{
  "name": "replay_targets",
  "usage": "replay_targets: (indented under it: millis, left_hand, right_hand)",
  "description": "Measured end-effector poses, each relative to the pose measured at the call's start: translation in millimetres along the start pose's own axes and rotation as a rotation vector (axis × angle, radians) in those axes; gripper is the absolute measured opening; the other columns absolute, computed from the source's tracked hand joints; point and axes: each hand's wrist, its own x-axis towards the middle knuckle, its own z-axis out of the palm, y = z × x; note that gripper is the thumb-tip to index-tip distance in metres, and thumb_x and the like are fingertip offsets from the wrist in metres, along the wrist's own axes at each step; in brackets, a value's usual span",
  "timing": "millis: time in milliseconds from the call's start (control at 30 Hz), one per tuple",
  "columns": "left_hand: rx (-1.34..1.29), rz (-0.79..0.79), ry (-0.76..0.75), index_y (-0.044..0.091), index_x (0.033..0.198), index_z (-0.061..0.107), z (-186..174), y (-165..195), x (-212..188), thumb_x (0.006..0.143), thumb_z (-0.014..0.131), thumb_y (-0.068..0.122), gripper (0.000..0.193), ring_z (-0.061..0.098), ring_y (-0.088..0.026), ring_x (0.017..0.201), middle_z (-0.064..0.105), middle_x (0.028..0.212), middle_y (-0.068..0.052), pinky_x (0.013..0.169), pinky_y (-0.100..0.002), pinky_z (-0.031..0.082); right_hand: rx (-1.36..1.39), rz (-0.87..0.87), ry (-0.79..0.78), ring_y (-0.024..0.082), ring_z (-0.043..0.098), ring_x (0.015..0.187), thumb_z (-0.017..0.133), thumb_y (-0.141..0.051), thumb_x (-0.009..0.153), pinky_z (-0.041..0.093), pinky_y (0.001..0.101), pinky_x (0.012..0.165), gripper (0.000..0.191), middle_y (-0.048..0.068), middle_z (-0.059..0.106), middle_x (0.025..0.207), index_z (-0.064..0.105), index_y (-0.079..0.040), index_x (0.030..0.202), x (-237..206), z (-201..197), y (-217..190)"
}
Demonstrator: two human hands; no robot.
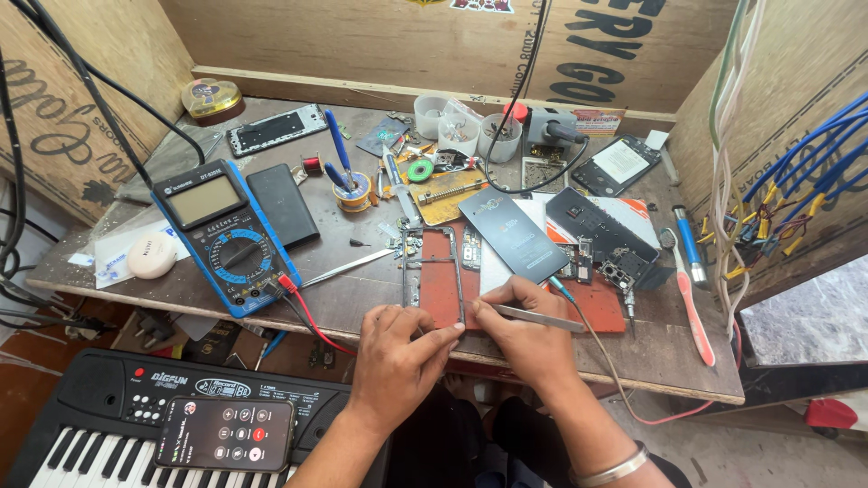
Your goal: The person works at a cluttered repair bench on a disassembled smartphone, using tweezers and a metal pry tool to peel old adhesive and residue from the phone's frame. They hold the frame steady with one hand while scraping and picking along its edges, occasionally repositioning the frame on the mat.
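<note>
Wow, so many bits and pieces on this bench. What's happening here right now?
A person sits at a cluttered wooden workbench with a taken-apart phone. The left hand presses a finger on the bottom edge of a bare phone frame lying on a red mat. The right hand holds metal tweezers beside that frame. A blue multimeter sits to the left, and a dark phone back cover lies just behind the hands.

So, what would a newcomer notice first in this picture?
First the two hands at the bench's front edge: the left hand steadies a bare phone frame on a red mat, and the right hand holds tweezers. Next, the blue multimeter at left, and a keyboard below the bench.
</note>
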Motion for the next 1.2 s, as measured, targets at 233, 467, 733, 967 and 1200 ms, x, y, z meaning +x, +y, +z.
replay_targets:
  millis: [233,467,733,967,1200]
  left_hand:
    - [-0.004,-0.002,0.005,0.019,0.101,0.079,0,1,0,0.084,0.078,0.018,0.017,0.059,-0.019,0.086,0.059,0.086,0.002,0.087,-0.043,0.042]
    - [-0.002,0.013,0.009,0.019,0.102,0.078,0,1,0,0.083,0.078,0.017,0.019,0.059,-0.02,0.088,0.06,0.087,0.001,0.088,-0.044,0.042]
    - [-0.004,0.009,0.006,0.019,0.102,0.078,1,2,1,0.084,0.078,0.017,0.018,0.059,-0.021,0.089,0.059,0.088,0.001,0.088,-0.044,0.042]
    - [0.004,0.01,0.005,0.019,0.103,0.078,0,1,0,0.083,0.078,0.018,0.019,0.059,-0.02,0.088,0.059,0.087,0.001,0.088,-0.044,0.042]
    - [0.0,-0.006,0.001,0.019,0.102,0.078,0,1,-1,0.084,0.079,0.019,0.017,0.059,-0.019,0.086,0.059,0.087,0.002,0.088,-0.043,0.042]
  right_hand:
    - [-0.011,-0.07,-0.008,0.006,0.072,0.063,0.08,-0.015,0.078,0.056,0.0244,0.06,0.015,0.004,0.079,0.071,0.076,0.0,0.078,0,-1,1]
    - [-0.032,-0.043,0.03,0.006,0.068,0.062,0.08,-0.02,0.081,0.053,0.0251,0.058,0.018,0.004,0.077,0.068,0.077,-0.002,0.083,1,2,0]
    - [-0.054,-0.017,0.029,0.008,0.067,0.061,0.079,-0.019,0.083,0.052,0.0274,0.057,0.017,0.005,0.077,0.068,0.078,-0.003,0.089,4,3,-1]
    - [-0.007,-0.074,0.011,0.005,0.069,0.064,0.081,-0.016,0.082,0.055,0.0246,0.059,0.015,0.004,0.078,0.072,0.077,-0.002,0.087,6,1,1]
    - [-0.052,-0.052,0.054,0.005,0.068,0.06,0.08,-0.016,0.083,0.052,0.0242,0.055,0.015,0.003,0.077,0.068,0.078,-0.002,0.087,3,6,-10]
